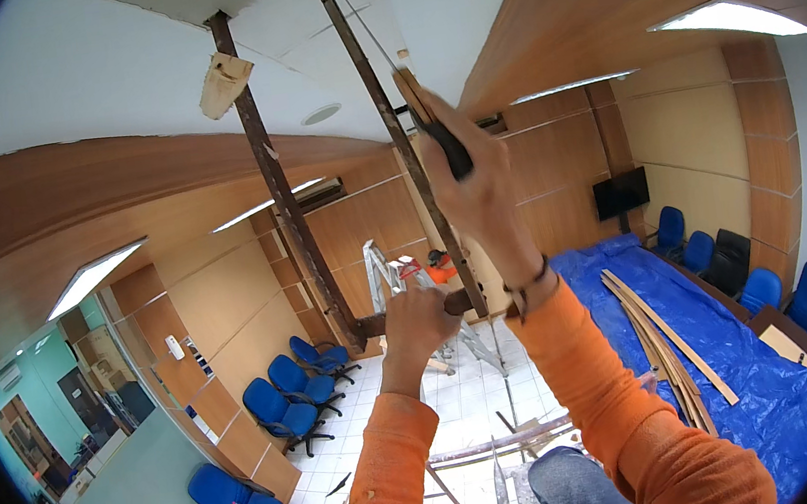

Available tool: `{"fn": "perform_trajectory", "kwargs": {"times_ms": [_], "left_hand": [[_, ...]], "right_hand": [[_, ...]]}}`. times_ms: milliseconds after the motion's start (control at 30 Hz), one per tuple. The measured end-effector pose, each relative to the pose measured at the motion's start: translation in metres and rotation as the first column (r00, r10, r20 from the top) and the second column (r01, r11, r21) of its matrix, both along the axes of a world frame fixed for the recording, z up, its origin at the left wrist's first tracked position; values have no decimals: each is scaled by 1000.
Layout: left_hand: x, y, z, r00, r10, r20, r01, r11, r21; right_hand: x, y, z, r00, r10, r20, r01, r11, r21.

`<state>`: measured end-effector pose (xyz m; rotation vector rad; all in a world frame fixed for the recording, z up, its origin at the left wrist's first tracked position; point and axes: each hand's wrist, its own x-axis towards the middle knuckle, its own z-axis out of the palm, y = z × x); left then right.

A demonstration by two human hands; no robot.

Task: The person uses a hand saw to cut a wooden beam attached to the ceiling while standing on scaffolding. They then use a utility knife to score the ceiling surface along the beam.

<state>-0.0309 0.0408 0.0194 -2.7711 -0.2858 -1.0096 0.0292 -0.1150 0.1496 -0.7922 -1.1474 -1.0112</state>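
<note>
A handled tool (413, 96) is gripped in the right hand (476, 170), just right of the dark frame's (288, 206) right upright (423, 189), which runs steeply ceilingward; the crossbar (373, 326), at its lower end, is clasped by the left hand (420, 333).

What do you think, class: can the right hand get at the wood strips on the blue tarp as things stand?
Probably not: the right hand is raised high, closed around a tool handle, while the wood strips lie on the blue tarp, apparently well below and out of reach.
</note>
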Motion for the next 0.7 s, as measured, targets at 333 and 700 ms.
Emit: {"fn": "perform_trajectory", "kwargs": {"times_ms": [333, 700], "left_hand": [[4, 5, -8, 996, 29, 89, -33, 998, 49], [2, 4, -5, 997, 29, 66, -34, 997, 68]], "right_hand": [[3, 1, -29, 995, 15, 97, -31, 986, 161], [13, 16, -16, 996, 54, 73, -62, 993, 103]]}}
